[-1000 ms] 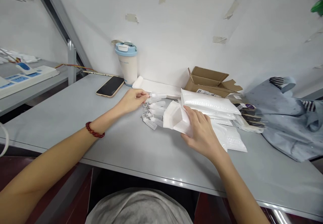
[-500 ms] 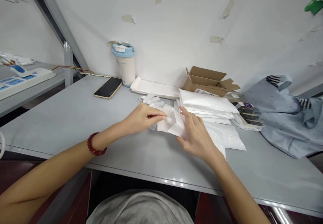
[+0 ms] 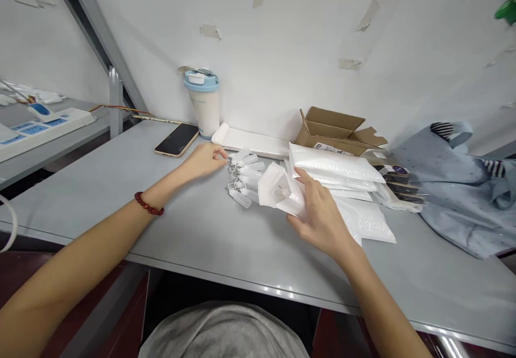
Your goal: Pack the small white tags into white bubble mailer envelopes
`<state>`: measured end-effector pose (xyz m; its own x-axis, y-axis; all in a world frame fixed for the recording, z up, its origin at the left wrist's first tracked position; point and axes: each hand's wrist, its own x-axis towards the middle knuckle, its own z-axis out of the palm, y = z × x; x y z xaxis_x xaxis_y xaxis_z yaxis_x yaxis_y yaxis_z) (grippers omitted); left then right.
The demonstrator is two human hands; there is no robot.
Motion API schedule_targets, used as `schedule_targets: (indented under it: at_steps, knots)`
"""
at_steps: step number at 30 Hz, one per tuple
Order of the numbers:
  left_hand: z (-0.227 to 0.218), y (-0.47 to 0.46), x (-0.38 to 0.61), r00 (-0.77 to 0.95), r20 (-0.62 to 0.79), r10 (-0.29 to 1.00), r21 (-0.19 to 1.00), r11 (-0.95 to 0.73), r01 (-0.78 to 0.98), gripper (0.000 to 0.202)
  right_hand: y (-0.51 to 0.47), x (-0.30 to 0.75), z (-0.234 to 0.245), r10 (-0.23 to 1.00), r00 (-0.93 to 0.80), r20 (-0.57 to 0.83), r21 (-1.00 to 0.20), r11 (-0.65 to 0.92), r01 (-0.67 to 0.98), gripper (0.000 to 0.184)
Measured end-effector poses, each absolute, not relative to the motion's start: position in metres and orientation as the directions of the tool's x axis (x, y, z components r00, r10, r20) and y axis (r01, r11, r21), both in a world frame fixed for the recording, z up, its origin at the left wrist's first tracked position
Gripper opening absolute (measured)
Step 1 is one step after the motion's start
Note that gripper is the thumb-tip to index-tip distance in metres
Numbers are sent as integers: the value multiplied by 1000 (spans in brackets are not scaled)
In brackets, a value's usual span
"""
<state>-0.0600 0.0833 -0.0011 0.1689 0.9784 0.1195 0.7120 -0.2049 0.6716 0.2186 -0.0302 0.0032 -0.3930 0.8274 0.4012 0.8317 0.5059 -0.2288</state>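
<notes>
My right hand [image 3: 320,215] grips a small white bubble mailer [image 3: 298,199], its mouth spread wide and turned to the left. A thin looped piece, perhaps part of a bottle, shows inside the opening. Left of the mailer, several small translucent squeeze bottles [image 3: 252,172] with thin tips and looped cap ties lie in a loose pile on the grey table [image 3: 209,240]. At the pile's left edge is my left hand [image 3: 201,160], its fingers curled together by the bottle tips. Whatever is between those fingertips is hidden.
White bubble mailers [image 3: 334,164] are stacked to the right, before an open cardboard box [image 3: 332,129]. A phone [image 3: 177,140], a lidded cup [image 3: 205,105] and a long white packet [image 3: 256,140] lie or stand toward the wall. Blue-grey cloth [image 3: 463,186] covers the far right.
My left hand has pulled back from the mailer's mouth and moved left to the pile's edge, exposing more bottles. The right hand still holds the mailer in nearly the same place.
</notes>
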Motion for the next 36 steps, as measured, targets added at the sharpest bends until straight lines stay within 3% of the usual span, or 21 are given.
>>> schedule_targets:
  at_steps: [3, 15, 29, 36]
  knots:
    - [-12, 92, -64, 180, -22, 983, 687, -117, 718, 16, -31, 218, 3, 819, -402, 408, -221, 516, 827, 81]
    - [-8, 86, -54, 255, -190, 948, 805, 2, 594, 14, -32, 217, 4, 818, -409, 404, -209, 517, 830, 79]
    - [0, 90, -66, 371, -227, 900, 893, 40, 449, 20, -31, 219, 3, 831, -404, 383, -210, 504, 838, 80]
    - [22, 83, -79, 212, -40, 976, 946, -31, 322, 21, -30, 218, 2, 851, -402, 339, -191, 480, 856, 80]
